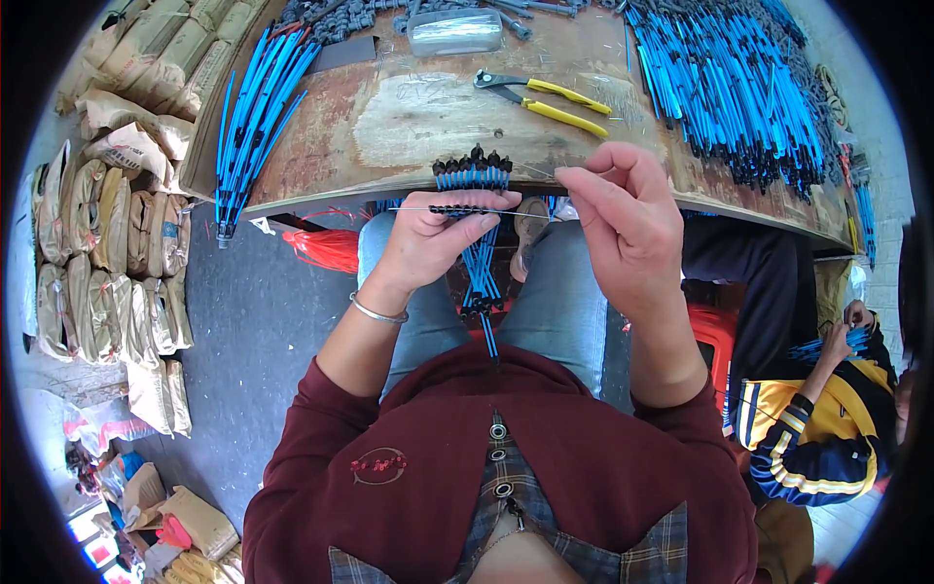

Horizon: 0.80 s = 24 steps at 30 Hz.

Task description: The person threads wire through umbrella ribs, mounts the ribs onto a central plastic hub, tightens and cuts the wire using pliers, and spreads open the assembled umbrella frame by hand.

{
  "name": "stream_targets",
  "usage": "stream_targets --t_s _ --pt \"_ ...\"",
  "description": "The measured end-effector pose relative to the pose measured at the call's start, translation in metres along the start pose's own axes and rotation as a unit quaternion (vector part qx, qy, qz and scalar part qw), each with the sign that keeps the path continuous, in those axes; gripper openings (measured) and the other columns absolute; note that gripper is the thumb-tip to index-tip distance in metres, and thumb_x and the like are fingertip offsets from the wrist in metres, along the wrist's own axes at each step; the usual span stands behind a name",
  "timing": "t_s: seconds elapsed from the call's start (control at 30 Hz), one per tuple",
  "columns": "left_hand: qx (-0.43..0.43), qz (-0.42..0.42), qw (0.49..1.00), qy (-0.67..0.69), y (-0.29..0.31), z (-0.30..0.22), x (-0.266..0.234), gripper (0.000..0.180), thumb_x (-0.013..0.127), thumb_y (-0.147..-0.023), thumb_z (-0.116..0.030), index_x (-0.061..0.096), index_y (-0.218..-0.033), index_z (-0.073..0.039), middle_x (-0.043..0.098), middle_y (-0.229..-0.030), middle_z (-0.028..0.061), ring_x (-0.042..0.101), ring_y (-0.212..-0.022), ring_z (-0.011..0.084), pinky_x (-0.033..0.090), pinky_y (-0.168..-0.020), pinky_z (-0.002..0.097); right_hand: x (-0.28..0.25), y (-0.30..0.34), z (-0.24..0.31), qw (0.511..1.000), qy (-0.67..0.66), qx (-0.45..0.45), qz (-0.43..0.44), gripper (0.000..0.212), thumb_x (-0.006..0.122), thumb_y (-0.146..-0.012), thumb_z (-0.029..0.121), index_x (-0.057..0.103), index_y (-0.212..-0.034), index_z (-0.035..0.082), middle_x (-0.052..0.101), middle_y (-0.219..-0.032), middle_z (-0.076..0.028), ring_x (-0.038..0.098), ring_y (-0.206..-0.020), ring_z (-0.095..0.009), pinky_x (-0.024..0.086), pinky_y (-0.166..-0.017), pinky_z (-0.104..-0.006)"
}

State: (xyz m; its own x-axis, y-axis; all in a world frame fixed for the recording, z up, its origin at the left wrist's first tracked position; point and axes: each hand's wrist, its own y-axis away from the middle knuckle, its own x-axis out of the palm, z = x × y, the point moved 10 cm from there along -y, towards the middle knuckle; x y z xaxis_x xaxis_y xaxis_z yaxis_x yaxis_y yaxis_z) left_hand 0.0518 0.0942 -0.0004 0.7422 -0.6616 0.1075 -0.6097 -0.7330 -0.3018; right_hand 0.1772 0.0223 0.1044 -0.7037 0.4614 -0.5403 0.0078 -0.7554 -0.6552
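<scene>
My left hand is closed around a bundle of thin blue rods with black end fittings, held upright at the table's near edge. A row of black fittings tops the bundle, above my fingers. Along my left fingers, a thin metal wire runs crosswise by a second row of black pieces. My right hand is raised to the right of the bundle, thumb and forefinger pinched together. A fine wire seems to come from that pinch toward the bundle. The lower part of the bundle hangs between my knees.
On the wooden table lie yellow-handled pincers and a clear tray of thin metal pieces. Blue rods are piled left and right. Brown packages are stacked left. At right sits a co-worker handling blue rods.
</scene>
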Motion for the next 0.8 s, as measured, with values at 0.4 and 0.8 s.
stream_targets --t_s 0.4,0.8 --pt "-0.006 0.014 1.0 -0.022 0.0 0.003 0.001 0.02 0.057 -0.08 0.004 0.061 -0.099 0.004 0.062 -0.103 0.0178 0.058 -0.1 0.0229 0.045 -0.089 0.033 0.003 -0.002 0.004 1.0 0.017 -0.002 0.009 0.021 0.061 -0.073 -0.009 0.064 -0.091 0.0 0.051 -0.089 -0.008 0.054 -0.07 -0.015 0.043 -0.059 -0.0229" --pt "-0.01 -0.004 1.0 -0.028 -0.001 0.0 0.001 0.02 0.057 -0.08 0.004 0.062 -0.1 0.004 0.064 -0.101 0.0114 0.059 -0.094 0.0144 0.046 -0.084 0.0263 0.004 -0.004 0.015 0.997 0.069 -0.038 0.0 0.025 0.059 -0.07 -0.012 0.063 -0.092 -0.001 0.051 -0.088 -0.009 0.056 -0.07 -0.018 0.045 -0.059 -0.0248"
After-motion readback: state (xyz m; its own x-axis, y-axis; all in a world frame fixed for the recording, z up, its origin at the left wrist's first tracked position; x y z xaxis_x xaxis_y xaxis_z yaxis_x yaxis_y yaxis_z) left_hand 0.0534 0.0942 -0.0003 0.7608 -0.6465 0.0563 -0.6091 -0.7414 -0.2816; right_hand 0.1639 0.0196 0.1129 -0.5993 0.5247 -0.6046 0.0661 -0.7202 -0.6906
